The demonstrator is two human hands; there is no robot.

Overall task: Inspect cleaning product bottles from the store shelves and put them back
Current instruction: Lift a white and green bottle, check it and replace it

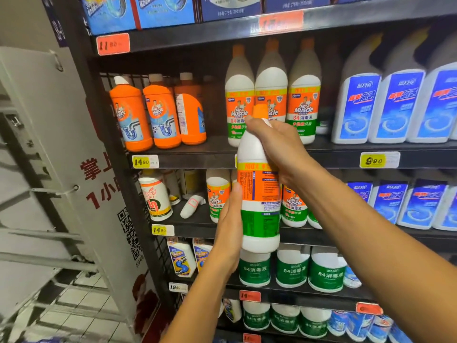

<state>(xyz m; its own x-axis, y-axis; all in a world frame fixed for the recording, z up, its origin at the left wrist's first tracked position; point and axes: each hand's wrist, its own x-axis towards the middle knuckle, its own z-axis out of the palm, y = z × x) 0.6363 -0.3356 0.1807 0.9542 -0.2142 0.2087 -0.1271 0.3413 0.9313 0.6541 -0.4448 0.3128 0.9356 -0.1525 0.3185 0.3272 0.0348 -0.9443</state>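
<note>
Before the shelf (pixel 222 158), the bottle (pixel 259 194) — rigid, likely heavy, slick — is gripped at neck by right hand (pixel 277 142), cradled low by left hand (pixel 228 233).

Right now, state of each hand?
Left hand: holds the bottle low on its side.
Right hand: grips the bottle's neck, under the cap.

Bottle's (pixel 258 194) back-label print illegible
</note>
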